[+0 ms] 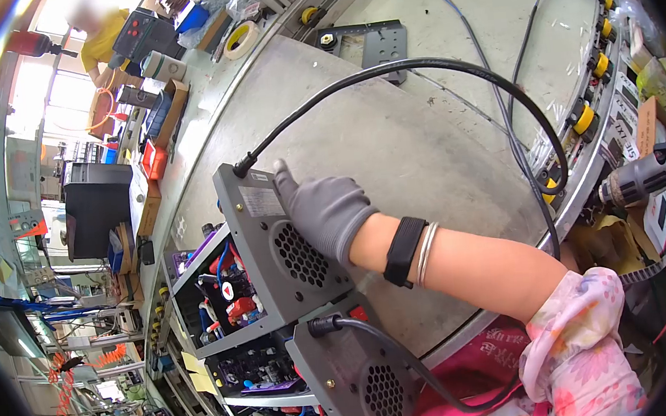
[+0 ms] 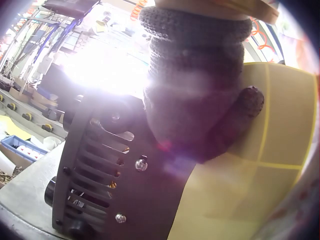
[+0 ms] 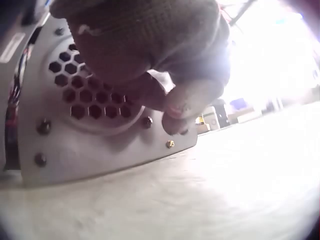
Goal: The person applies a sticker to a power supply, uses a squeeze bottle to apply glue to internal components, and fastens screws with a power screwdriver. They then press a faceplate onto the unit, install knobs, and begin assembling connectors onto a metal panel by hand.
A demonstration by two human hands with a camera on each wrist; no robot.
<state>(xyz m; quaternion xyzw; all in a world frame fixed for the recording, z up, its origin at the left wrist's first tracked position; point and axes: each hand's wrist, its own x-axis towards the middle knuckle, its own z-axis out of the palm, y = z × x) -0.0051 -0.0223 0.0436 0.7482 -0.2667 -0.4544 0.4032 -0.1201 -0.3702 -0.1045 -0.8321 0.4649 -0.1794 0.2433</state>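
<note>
Right now the grey unit (image 1: 258, 242) stands on the scuffed surface (image 1: 424, 160), beside a second unit (image 1: 346, 357). My gloved right hand (image 1: 329, 212) touches its vented panel, my left hand (image 2: 195, 95) a slotted panel; I can't tell how tightly either grips. Uneven pushing could tip the unit, or a snagged cable (image 1: 408, 64) could wrench it. Tape (image 1: 239, 40) and bright windows (image 1: 30, 100) lie beyond.
</note>
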